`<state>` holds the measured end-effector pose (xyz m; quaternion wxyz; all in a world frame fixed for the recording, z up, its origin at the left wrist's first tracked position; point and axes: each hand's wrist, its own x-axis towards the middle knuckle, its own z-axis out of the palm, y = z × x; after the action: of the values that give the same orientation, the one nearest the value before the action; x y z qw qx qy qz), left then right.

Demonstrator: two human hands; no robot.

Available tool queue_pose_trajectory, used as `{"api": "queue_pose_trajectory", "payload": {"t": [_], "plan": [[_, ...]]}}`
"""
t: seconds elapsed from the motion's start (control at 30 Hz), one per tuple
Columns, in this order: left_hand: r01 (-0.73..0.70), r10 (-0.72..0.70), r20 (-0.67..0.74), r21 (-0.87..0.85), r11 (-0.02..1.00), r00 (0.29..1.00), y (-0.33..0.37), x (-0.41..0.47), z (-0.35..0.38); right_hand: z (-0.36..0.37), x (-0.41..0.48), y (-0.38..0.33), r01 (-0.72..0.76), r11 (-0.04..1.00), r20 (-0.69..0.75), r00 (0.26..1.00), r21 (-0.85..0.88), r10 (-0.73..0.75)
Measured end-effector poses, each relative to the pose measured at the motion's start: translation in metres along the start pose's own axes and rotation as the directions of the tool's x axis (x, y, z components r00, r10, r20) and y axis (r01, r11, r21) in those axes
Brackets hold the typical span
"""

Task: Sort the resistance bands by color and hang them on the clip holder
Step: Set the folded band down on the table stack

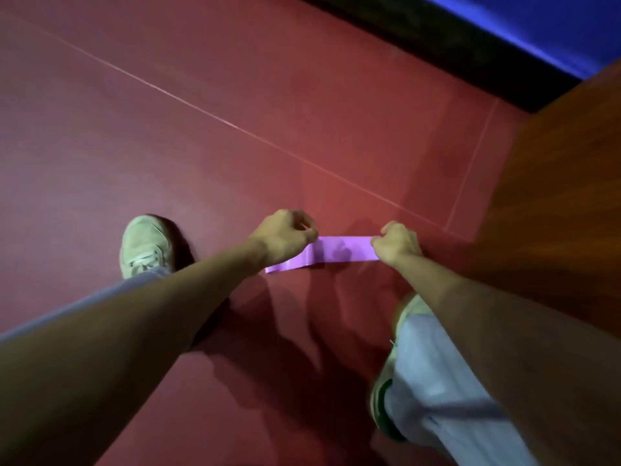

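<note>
Both bare forearms reach forward and down, and between the fists a purple band (339, 252) is held flat above the floor. The left hand (284, 238) is curled, fingers bunched over the band's left part, with a loose end of the band poking out below and to the left of the wrist. The right hand (398, 243) is closed tight on the band's right end, knuckles up. The stretch between the two hands is short and flat, sagging a little on the left.

Under the arms, two pale shoes: the left shoe (146, 245) sits out to the left, well apart from the band, and the right shoe (381, 398) shows under a light trouser leg (433, 381) at lower right. Hand and arm shadows fall across the floor between the feet.

The red floor (201, 95) runs open and bare ahead and to the left, crossed by a thin pale line (218, 119) on a diagonal. On the right, a brown wooden surface (554, 196) rises close beside the right arm, crowding that side. Beyond it, at the top right, a dark strip (437, 38) borders the floor, and a blue surface (537, 21) lies past that.
</note>
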<state>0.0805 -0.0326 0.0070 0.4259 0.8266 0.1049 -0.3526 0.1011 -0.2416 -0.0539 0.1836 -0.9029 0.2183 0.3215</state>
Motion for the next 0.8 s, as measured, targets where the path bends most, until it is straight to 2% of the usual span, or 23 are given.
{"api": "queue_pose_trajectory", "payload": {"t": [0.1,0.17,0.33,0.53,0.8], "plan": [[0.032,-0.033,-0.022,-0.045,0.998,0.999,-0.018,0.017,0.016,0.032,0.019,0.015,-0.12,0.987,-0.048,0.991,0.109,0.126],[0.028,-0.032,-0.038,-0.084,0.996,0.999,-0.026,0.022,0.023,0.051,0.025,0.02,-0.126,0.984,-0.075,0.988,0.129,0.136],[0.045,-0.052,-0.035,-0.187,0.981,0.998,-0.034,0.02,0.021,0.061,0.027,0.004,0.055,0.996,-0.127,0.991,0.068,-0.046],[0.04,-0.051,-0.072,-0.146,0.988,0.996,-0.02,-0.008,-0.019,0.0,-0.006,-0.048,0.245,0.964,-0.119,0.965,0.1,-0.233],[-0.133,0.12,-0.163,-0.073,0.988,0.979,0.059,-0.093,-0.087,-0.098,-0.102,-0.089,0.465,0.865,-0.214,0.879,0.188,-0.426]]}}
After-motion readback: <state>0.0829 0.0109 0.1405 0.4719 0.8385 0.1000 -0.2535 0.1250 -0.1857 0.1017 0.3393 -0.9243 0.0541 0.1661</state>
